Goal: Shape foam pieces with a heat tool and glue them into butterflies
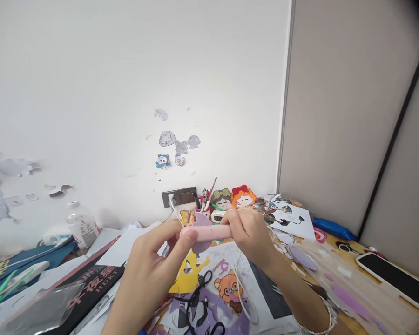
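Both my hands are raised over the cluttered desk, at either end of a smooth pink bar-shaped object (pixel 211 233) whose exact kind I cannot make out. My left hand (pixel 153 265) pinches its left end, thumb on the near side. The fingers of my right hand (pixel 251 235) wrap round the right end and hide it. A light purple cut-out piece (pixel 203 220) shows above and below the bar, right behind it; whether the left fingers touch it is hidden. Below lie a yellow cut sheet (pixel 190 274), a bear cut-out (pixel 229 288) and a black cord (pixel 195 300).
At the back stand a pen holder (pixel 203 213) and two character cut-outs, one orange-haired (pixel 243 197). A plastic bottle (pixel 81 223) and a black printed box (pixel 94 288) are left. A phone (pixel 398 279) lies right. Behind rises a white wall (pixel 125 70) with a socket (pixel 179 197).
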Demonstrator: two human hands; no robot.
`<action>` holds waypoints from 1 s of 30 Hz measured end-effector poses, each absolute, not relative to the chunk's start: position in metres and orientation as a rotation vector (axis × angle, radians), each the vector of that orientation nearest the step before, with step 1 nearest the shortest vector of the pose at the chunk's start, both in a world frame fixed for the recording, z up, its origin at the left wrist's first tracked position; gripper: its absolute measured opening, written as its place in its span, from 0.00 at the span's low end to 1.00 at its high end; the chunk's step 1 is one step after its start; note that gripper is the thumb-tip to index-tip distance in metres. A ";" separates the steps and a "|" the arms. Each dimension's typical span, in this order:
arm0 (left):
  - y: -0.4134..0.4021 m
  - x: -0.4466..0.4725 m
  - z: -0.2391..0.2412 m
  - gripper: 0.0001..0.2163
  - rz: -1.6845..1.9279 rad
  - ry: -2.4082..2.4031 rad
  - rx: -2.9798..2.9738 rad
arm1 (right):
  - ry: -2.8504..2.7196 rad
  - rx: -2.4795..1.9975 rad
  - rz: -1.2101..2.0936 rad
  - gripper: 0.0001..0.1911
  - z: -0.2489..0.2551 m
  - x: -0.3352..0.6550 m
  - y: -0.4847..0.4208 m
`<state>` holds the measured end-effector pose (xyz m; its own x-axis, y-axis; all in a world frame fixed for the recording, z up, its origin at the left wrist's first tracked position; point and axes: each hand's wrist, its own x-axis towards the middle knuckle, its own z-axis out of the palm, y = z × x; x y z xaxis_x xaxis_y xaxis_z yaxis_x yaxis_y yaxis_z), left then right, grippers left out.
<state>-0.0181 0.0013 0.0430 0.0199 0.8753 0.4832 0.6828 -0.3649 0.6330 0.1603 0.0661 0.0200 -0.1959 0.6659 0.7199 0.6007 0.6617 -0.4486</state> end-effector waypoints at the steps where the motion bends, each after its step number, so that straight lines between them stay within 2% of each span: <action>1: 0.001 -0.017 0.042 0.18 1.278 1.626 2.079 | -1.881 -1.015 0.126 0.29 0.021 0.161 0.066; 8: -0.005 -0.001 0.038 0.18 1.410 1.627 2.176 | -1.809 -1.071 0.468 0.30 0.023 0.160 0.062; 13: -0.014 0.005 0.039 0.18 1.422 1.424 2.307 | -1.748 -0.937 0.365 0.29 0.024 0.167 0.055; 20: -0.010 0.008 0.034 0.17 1.631 1.279 2.261 | -1.781 -0.892 0.306 0.28 0.024 0.169 0.056; 30: -0.013 0.006 0.037 0.18 1.684 1.215 2.231 | -1.823 -0.849 0.406 0.29 0.024 0.164 0.053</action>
